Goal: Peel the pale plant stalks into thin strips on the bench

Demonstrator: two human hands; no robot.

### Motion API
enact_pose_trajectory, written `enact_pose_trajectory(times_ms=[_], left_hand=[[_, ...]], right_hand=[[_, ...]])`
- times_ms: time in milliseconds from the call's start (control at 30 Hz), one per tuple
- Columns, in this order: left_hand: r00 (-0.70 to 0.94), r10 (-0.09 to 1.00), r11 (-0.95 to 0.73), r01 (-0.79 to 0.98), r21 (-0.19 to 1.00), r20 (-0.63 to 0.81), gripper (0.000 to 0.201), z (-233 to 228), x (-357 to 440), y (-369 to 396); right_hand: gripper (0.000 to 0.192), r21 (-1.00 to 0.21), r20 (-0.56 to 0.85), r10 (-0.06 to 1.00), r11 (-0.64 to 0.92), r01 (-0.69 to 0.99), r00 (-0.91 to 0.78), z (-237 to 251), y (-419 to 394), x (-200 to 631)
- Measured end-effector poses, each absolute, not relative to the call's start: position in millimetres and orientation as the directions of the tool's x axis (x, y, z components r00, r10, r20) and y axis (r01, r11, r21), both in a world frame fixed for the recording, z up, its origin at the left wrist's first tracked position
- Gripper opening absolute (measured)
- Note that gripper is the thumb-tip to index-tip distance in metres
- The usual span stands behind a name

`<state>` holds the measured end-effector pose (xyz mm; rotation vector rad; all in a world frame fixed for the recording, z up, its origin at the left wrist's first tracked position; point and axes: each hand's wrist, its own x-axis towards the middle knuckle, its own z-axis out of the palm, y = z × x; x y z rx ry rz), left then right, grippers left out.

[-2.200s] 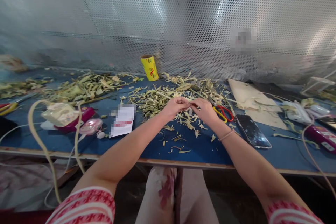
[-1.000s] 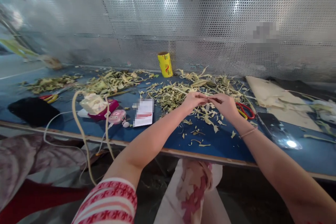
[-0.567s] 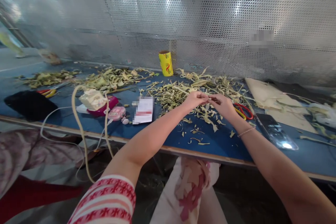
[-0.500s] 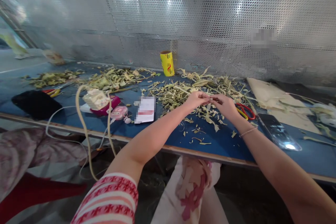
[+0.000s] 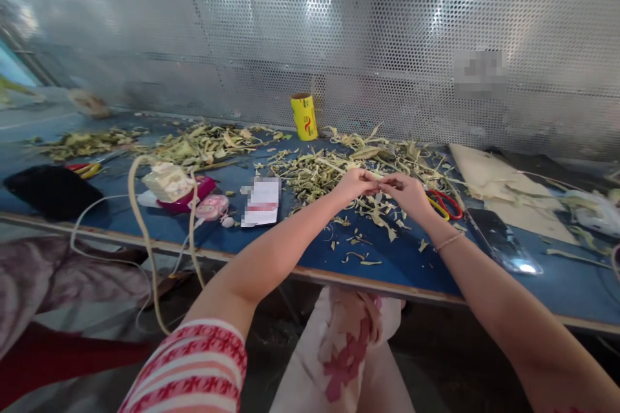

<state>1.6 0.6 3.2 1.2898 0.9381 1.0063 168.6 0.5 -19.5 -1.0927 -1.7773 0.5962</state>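
Observation:
Over a heap of dry, greenish leaf strips (image 5: pixel 314 177), my left hand (image 5: pixel 358 184) and my right hand (image 5: pixel 403 192) meet, fingertips nearly touching. Both hands are closed in a pinch. Whatever lies between the fingertips is too small and hidden to name. Loose bits of leaf (image 5: pixel 382 216) lie on the blue tabletop (image 5: pixel 300 251) below them. Beside my right wrist are scissors (image 5: pixel 448 203) with red and yellow handles, partly covered by the hand.
A yellow tube (image 5: pixel 303 117) stands at the back, before a perforated metal panel (image 5: pixel 387 26). To the right lie a phone (image 5: pixel 504 242) and brown cardboard (image 5: pixel 508 193). On the left are a white slip (image 5: pixel 261 203), a magenta bag (image 5: pixel 194 197), a black pouch (image 5: pixel 51 190) and more leaves (image 5: pixel 203 142).
The whole view has shifted slightly, so things sit a little further left. My hands stay together in the same pinch over the leaf heap.

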Motion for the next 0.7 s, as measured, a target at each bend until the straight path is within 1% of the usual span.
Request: enact_pose_trajectory(times_ms=[200, 300, 433, 533, 600, 700], left_hand=[[0.325, 0.946, 0.029, -0.070, 0.997, -0.004, 0.018, 2.7, 2.1, 2.3], [0.355, 0.935, 0.021, -0.063, 0.998, 0.002, 0.018, 2.9, 0.8, 3.2], [0.380, 0.925, 0.018, -0.047, 0.999, 0.001, 0.019, 2.8, -1.8, 4.7], [0.385, 0.923, 0.028, -0.055, 0.998, -0.005, 0.021, 2.2, -2.1, 4.8], [0.381, 0.925, 0.025, -0.062, 0.998, 0.000, 0.020, 1.7, -1.3, 4.1], [0.356, 0.934, 0.004, -0.066, 0.998, 0.020, 0.019, 0.3, -0.1, 3.4]], right_hand=[[0.024, -0.796, 0.428, 0.891, 0.451, 0.404, -0.152, -17.8, 0.1, 168.8], [0.021, -0.750, 0.459, 0.876, 0.473, 0.462, -0.151, -14.9, -3.1, 169.4], [0.012, -0.671, 0.512, 0.840, 0.522, 0.526, -0.179, -10.2, -7.5, 170.1], [0.010, -0.649, 0.517, 0.836, 0.522, 0.553, -0.183, -10.4, -6.8, 170.7], [0.008, -0.658, 0.504, 0.845, 0.511, 0.553, -0.180, -12.8, -4.3, 171.1], [0.006, -0.709, 0.486, 0.860, 0.492, 0.505, -0.155, -16.6, -0.3, 171.2]])
